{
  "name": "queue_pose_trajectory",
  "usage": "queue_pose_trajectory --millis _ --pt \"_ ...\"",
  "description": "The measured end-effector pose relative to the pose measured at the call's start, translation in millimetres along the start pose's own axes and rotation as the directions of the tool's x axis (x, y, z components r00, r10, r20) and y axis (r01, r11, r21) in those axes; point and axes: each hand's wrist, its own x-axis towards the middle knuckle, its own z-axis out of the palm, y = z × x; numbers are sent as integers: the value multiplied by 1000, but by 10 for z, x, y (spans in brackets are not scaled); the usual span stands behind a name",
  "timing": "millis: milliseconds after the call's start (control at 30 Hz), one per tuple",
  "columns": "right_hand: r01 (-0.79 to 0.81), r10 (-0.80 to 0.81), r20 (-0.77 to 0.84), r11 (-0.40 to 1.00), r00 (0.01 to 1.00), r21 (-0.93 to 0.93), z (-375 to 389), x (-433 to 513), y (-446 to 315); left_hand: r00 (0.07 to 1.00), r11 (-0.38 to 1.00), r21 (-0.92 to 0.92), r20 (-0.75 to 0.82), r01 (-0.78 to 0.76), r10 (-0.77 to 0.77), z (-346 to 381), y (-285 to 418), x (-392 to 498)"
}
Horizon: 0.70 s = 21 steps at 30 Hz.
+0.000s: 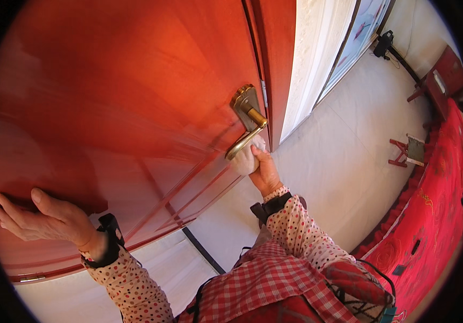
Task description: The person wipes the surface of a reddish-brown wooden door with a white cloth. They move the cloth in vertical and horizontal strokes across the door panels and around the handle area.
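Observation:
A glossy reddish-brown door (106, 89) fills the left and middle of the view. On its edge side sits a brass lever handle (241, 145) with a scalloped backplate (245, 99). My right hand (267, 171) grips a pale cloth (247, 161) against the door, just below and behind the lever; some of its fingers are hidden by the cloth. At the lower left my left hand (49, 218) is beside the door face with its fingers extended and holds nothing. Whether its palm touches the door I cannot tell.
A red door frame (277, 72) runs along the door's right edge. On the pale floor (336, 161) stands a folding stool (407, 151). A bed with a red cover (429, 210) lies at the right, with a wooden chair (437, 87) beyond it. A black device (383, 43) is near the far wall.

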Motion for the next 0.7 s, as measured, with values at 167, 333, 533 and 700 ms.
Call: queue_pose_trajectory --millis 167,333,533,700 --pt "146 -141 39 979 989 -141 307 -15 102 999 1000 20 -37 -5 6 0 22 87" --pt "29 10 143 963 990 -268 546 -148 309 999 999 0 -38 32 -32 -19 80 107" --pt "71 -96 -99 970 990 -231 89 19 314 998 999 41 -50 33 -31 7 22 61" --pt "367 -443 -250 881 861 -298 -24 38 -389 997 1000 23 -79 -1 3 23 -26 58"
